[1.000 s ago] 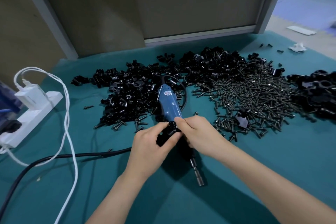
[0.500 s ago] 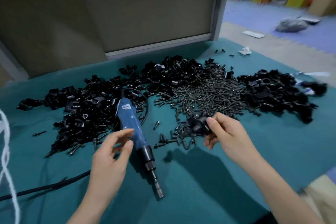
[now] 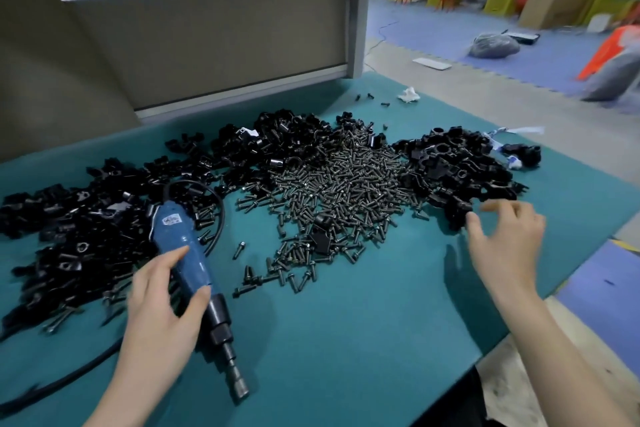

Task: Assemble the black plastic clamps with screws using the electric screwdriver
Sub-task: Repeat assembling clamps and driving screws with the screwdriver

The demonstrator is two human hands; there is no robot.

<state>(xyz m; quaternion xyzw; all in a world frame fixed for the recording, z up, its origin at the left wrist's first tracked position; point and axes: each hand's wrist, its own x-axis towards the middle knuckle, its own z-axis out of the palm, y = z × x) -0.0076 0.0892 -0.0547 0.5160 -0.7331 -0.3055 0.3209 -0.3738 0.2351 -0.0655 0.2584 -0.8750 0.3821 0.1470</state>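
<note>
The blue electric screwdriver (image 3: 178,246) lies on the teal table, bit pointing toward me. My left hand (image 3: 162,305) holds its body, thumb across the lower end and index finger on top. My right hand (image 3: 505,246) hovers with spread fingers and holds nothing, at the near edge of the right pile of black clamps (image 3: 460,166); its thumb tip is beside a clamp there. A heap of dark screws (image 3: 346,191) fills the middle. Loose black clamp parts (image 3: 79,229) spread to the left and back. One clamp piece (image 3: 320,236) sits among the screws.
The screwdriver's black cable (image 3: 38,392) curves along the near left of the teal table (image 3: 346,340). A grey partition (image 3: 207,45) closes the back. A crumpled white tissue (image 3: 408,95) lies at the far right. The table's right edge runs close past my right hand.
My right hand has moved right from the screw heap to the right clamp pile and no longer holds the clamp. My left hand has closed onto the screwdriver. The view turned right.
</note>
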